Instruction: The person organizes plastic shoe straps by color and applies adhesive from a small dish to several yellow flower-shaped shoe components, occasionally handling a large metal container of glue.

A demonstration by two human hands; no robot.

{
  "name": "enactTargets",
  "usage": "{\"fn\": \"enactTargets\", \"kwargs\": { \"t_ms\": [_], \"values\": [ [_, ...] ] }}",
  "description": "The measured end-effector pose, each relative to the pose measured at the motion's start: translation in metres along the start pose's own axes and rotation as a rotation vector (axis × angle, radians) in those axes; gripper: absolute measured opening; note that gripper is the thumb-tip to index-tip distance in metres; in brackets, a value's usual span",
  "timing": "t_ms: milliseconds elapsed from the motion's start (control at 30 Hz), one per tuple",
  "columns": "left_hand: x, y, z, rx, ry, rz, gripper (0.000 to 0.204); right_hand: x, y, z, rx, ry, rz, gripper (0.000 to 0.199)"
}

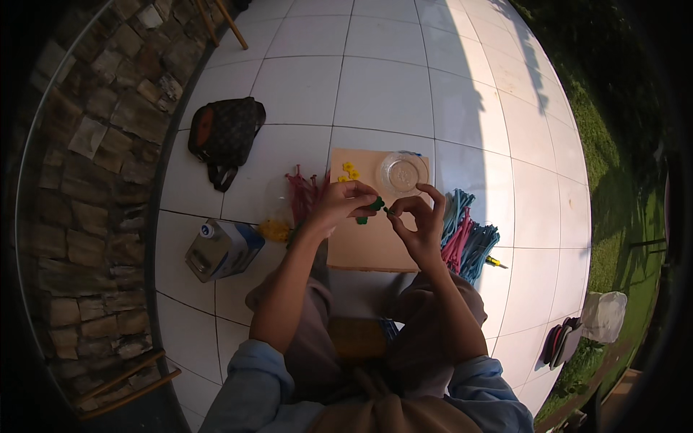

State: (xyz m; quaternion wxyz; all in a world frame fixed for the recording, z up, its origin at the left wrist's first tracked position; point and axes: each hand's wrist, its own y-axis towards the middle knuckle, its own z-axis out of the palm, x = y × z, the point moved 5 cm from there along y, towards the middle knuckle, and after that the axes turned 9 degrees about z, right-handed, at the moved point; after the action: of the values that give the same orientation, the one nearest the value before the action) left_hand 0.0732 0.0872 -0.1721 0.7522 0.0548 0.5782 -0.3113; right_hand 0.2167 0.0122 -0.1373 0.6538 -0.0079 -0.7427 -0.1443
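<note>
My left hand (341, 207) is closed on a small green flower-shaped piece (375, 204), held by thumb and fingertips above a tan board (368, 252). Just below those fingers shows another green piece (362, 220); I cannot tell whether it is held or lies on the board. Close by on the right, my right hand (421, 225) pinches a tiny dark green bit (390, 213) between thumb and index finger, its other fingers raised. Several yellow flower-shaped pieces (349, 172) lie on the board's far left part. A clear round dish (403, 173) sits at its far right corner.
Bundles of teal stems (478, 249) and pink stems (456, 242) lie right of the board, beside a yellow-and-black tool (496, 261). More pink stems (302, 193) and a bag of yellow pieces (274, 230) lie left. A metal can (224, 249) and dark bag (227, 133) stand farther left.
</note>
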Motion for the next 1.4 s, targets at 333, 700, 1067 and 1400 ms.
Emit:
{"fn": "enactTargets", "kwargs": {
  "t_ms": [333, 700, 1067, 1400],
  "values": [
    [-0.004, 0.009, -0.029, -0.211, 0.272, 0.207, 0.025, -0.097, -0.019, 0.015, 0.213, -0.516, 0.363, 0.05],
    [-0.02, -0.001, -0.003, -0.126, 0.253, 0.184, 0.031, -0.013, 0.014, 0.003, -0.144, -0.285, 0.14, 0.054],
    [-0.011, 0.004, 0.025, -0.038, -0.004, 0.249, 0.027, 0.009, 0.019, 0.008, -0.189, -0.267, -0.019, 0.048],
    [-0.02, 0.001, 0.021, -0.03, 0.101, 0.262, 0.029, 0.01, 0.02, 0.004, -0.136, -0.167, -0.014, 0.058]
  ]
}}
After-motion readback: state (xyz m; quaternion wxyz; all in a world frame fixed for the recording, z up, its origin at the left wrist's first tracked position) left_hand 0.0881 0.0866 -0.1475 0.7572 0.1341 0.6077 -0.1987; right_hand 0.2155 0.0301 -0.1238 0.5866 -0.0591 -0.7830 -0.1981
